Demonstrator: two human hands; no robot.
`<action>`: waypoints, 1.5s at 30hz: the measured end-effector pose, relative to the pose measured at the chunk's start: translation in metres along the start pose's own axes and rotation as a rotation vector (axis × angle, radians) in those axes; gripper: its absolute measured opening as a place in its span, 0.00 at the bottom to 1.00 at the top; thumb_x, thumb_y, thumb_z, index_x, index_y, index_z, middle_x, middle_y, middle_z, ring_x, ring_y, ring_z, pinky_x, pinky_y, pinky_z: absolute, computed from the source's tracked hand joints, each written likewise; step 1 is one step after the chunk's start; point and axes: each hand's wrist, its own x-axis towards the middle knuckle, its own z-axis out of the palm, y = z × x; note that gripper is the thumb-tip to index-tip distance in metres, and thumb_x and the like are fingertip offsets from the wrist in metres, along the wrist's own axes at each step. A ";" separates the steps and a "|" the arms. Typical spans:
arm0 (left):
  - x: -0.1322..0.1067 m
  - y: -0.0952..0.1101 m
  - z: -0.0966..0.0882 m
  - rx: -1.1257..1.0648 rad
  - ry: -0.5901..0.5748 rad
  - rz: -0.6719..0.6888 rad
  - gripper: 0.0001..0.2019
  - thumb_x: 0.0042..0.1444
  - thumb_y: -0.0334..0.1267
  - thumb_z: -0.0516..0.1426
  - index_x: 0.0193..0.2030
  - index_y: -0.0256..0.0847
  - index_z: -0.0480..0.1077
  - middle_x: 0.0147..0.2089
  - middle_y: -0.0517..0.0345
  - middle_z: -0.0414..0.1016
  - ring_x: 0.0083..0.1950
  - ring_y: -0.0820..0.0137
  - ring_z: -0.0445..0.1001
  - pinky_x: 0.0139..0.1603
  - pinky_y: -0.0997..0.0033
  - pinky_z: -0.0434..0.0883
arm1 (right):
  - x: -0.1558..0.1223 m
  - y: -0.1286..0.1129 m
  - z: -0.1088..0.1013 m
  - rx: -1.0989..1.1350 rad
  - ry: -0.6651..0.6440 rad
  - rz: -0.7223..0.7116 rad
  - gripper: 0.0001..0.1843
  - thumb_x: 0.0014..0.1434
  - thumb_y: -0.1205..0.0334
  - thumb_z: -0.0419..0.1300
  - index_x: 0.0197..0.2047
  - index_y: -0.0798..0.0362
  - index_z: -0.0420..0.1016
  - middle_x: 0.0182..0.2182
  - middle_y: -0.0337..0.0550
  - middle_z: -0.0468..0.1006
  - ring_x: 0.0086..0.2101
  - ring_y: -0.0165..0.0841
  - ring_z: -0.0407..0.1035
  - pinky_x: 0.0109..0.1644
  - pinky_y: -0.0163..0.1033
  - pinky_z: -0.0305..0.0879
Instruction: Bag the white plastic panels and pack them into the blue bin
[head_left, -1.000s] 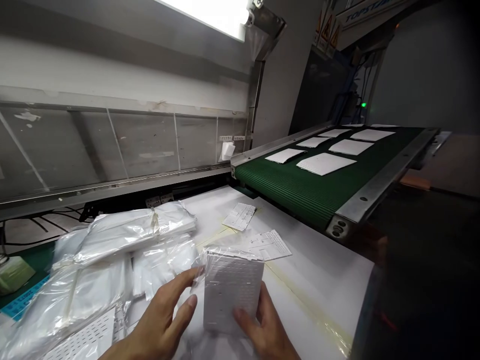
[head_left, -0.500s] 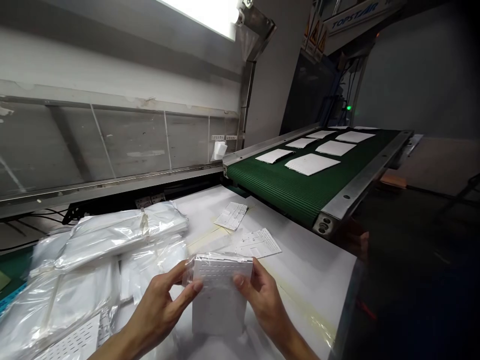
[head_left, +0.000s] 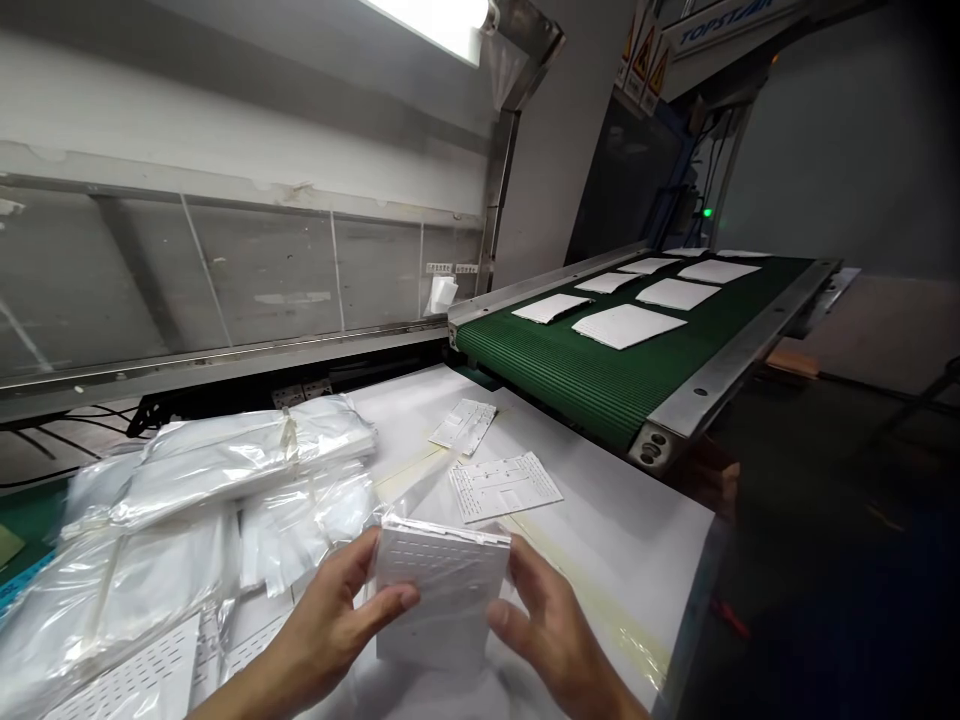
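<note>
Together, the left hand (head_left: 349,605) and right hand (head_left: 544,612) grip a film-wrapped stack of white panels (head_left: 446,585) between them, seemingly light, stiff and slippery, best held by its side edges.

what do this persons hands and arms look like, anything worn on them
The left hand and right hand are bare: no gloves, rings or watch show. The visible forearms are uncovered too, with no sleeve in view.
</note>
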 end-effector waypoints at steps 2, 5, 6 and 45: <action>-0.005 -0.006 0.000 0.061 -0.022 -0.001 0.13 0.56 0.41 0.58 0.48 0.43 0.69 0.48 0.54 0.75 0.46 0.62 0.71 0.47 0.66 0.68 | 0.001 -0.002 0.003 0.071 0.050 0.004 0.27 0.53 0.53 0.62 0.55 0.50 0.66 0.48 0.50 0.72 0.47 0.45 0.66 0.50 0.48 0.65; -0.009 0.000 0.001 0.044 -0.064 -0.020 0.17 0.56 0.41 0.59 0.52 0.44 0.68 0.50 0.54 0.74 0.47 0.61 0.71 0.48 0.65 0.68 | 0.000 0.007 0.012 0.088 0.193 0.072 0.33 0.51 0.52 0.65 0.58 0.48 0.62 0.49 0.49 0.72 0.48 0.46 0.67 0.50 0.47 0.65; -0.008 0.005 0.000 0.035 -0.071 -0.020 0.18 0.55 0.41 0.59 0.52 0.44 0.68 0.50 0.54 0.74 0.48 0.61 0.71 0.48 0.65 0.68 | -0.002 0.014 0.015 0.071 0.224 0.087 0.33 0.51 0.52 0.65 0.59 0.48 0.62 0.49 0.49 0.72 0.49 0.46 0.66 0.52 0.47 0.64; -0.011 0.005 -0.013 -0.033 -0.116 -0.043 0.26 0.49 0.39 0.63 0.56 0.40 0.64 0.53 0.50 0.72 0.52 0.61 0.70 0.53 0.63 0.66 | -0.031 0.085 0.034 -0.358 0.167 0.448 0.29 0.44 0.40 0.61 0.40 0.58 0.72 0.37 0.56 0.81 0.41 0.51 0.74 0.44 0.47 0.68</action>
